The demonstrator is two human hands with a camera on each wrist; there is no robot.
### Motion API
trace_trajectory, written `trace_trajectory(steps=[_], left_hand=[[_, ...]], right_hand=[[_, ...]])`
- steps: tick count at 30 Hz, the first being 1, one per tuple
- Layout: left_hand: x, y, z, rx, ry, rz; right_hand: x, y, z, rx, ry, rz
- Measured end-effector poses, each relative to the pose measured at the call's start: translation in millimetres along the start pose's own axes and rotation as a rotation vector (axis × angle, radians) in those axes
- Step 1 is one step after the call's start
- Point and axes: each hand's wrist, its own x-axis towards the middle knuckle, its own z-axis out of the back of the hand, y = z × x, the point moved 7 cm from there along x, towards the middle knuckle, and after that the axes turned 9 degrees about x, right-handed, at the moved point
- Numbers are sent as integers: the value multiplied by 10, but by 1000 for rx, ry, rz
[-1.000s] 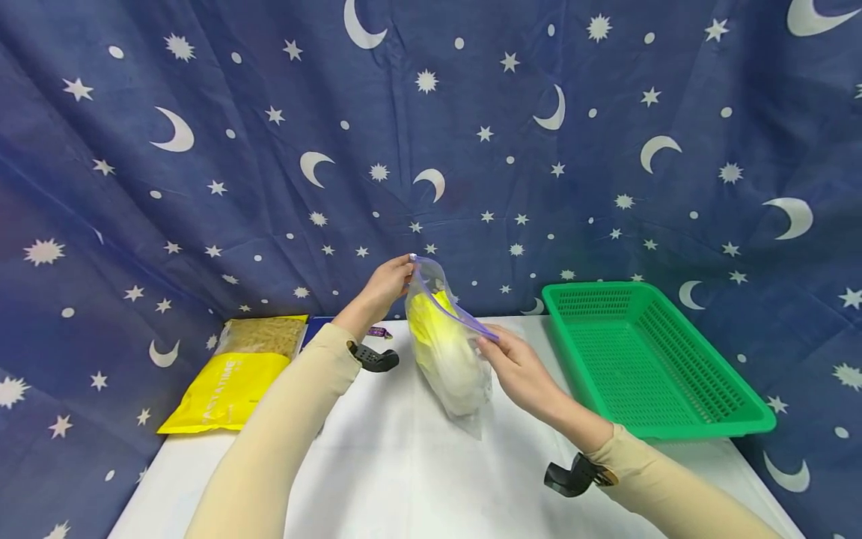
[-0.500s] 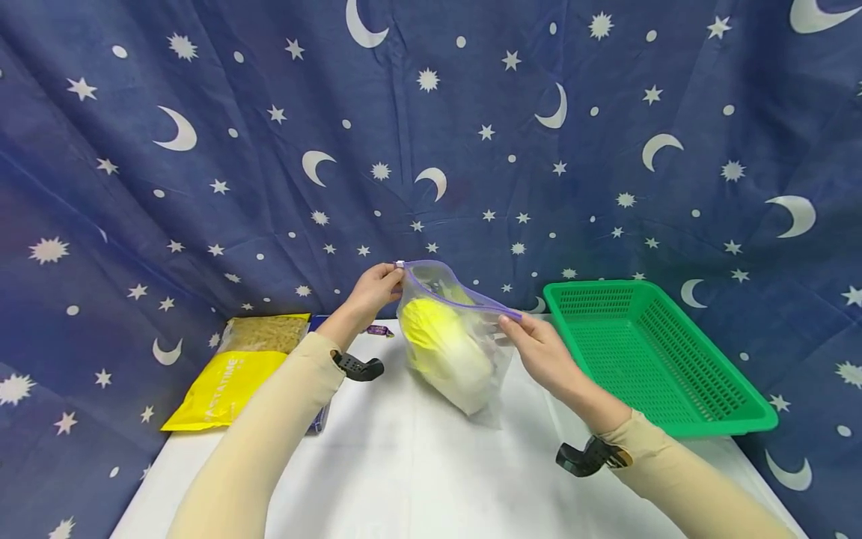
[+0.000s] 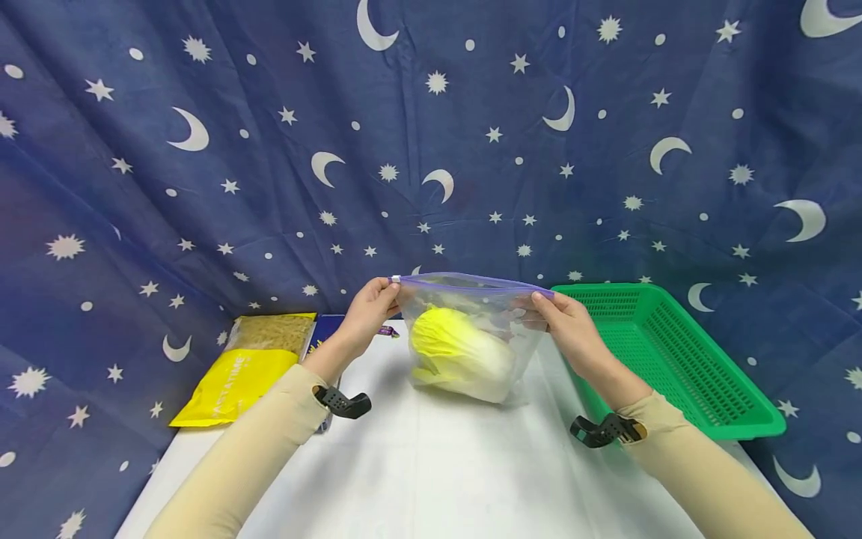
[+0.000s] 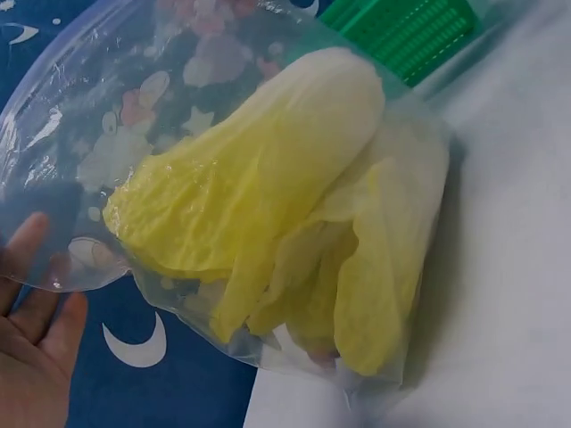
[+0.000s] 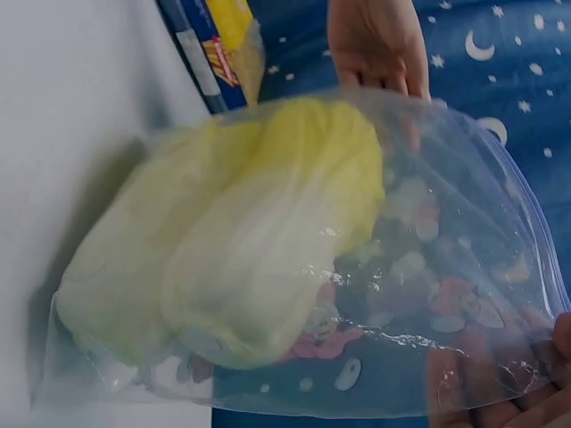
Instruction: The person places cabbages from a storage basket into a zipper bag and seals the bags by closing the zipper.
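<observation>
A head of napa cabbage lies sideways inside a clear zip bag, its yellow leaves toward the left and its white base toward the right. My left hand pinches the bag's upper left corner, close to a small white slider. At the opposite upper corner, my right hand grips the purple zip edge, thumb in front and fingers behind the plastic. The edge is stretched between both hands, its two purple strips slightly apart in the middle. Printed coloured figures on the bag show in the right wrist view.
A green plastic basket stands at the right. Toward the back left lie a yellow pasta bag, a dark blue package partly behind the left arm, and a small purple-wrapped item. A starry blue curtain hangs behind the white table.
My hands have moved apart, left hand leftward and right hand rightward and up. The bag's mouth has gone from slanted and gaping to wide, level and nearly flat; the cabbage has turned more sideways.
</observation>
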Motion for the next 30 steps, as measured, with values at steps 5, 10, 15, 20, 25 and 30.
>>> trace_trajectory(steps=[5, 10, 15, 20, 25, 30], left_hand=[[-134, -46, 17, 22, -20, -60], [-238, -56, 26, 15, -61, -80], [-304, -72, 16, -29, -82, -94], [-344, -87, 7, -33, -77, -91], [-372, -122, -7, -48, -57, -119], [-371, -87, 19, -37, -81, -102]], right_hand=[[69, -18, 86, 36, -25, -15], [116, -37, 137, 85, -30, -21], [155, -52, 160, 148, -53, -32], [173, -75, 195, 200, -50, -21], [173, -82, 223, 260, -39, -2], [163, -83, 223, 276, -19, -2]])
